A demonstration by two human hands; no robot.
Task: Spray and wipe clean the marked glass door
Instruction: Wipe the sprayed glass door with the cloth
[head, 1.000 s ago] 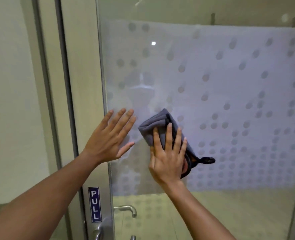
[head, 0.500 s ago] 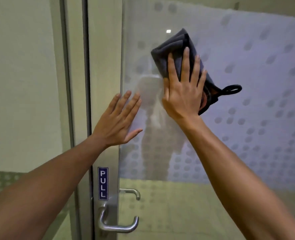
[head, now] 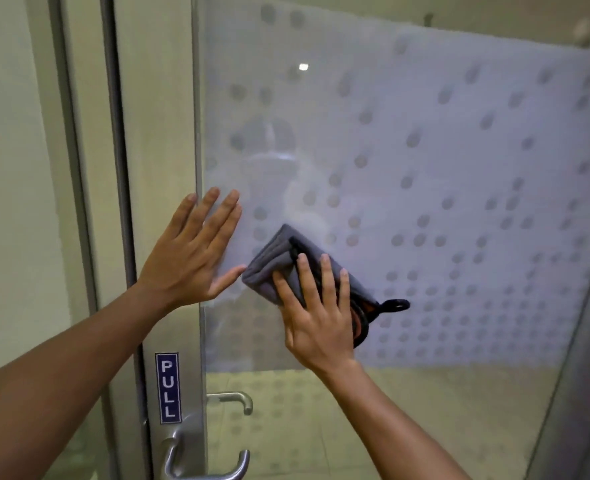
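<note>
The glass door (head: 425, 168) fills the view, its pane frosted with a pattern of grey dots. My right hand (head: 316, 317) presses a folded grey cloth (head: 269, 268) flat against the glass, fingers spread over it; a black loop (head: 395, 304) sticks out of the cloth to the right. My left hand (head: 193, 258) lies open and flat on the pane's left edge, overlapping the metal frame, its thumb close to the cloth. A pale smear (head: 304, 202) shows on the glass above the cloth.
The door's metal stile (head: 155, 168) runs down the left of the pane with a blue PULL sign (head: 167, 388) and a lever handle (head: 203, 469) below. A second handle (head: 234, 400) shows through the glass. A pale wall panel stands at far left.
My right hand has swept the cloth from high on the glass back down to mid-height beside my left hand. The left hand has stayed flat on the pane's edge.
</note>
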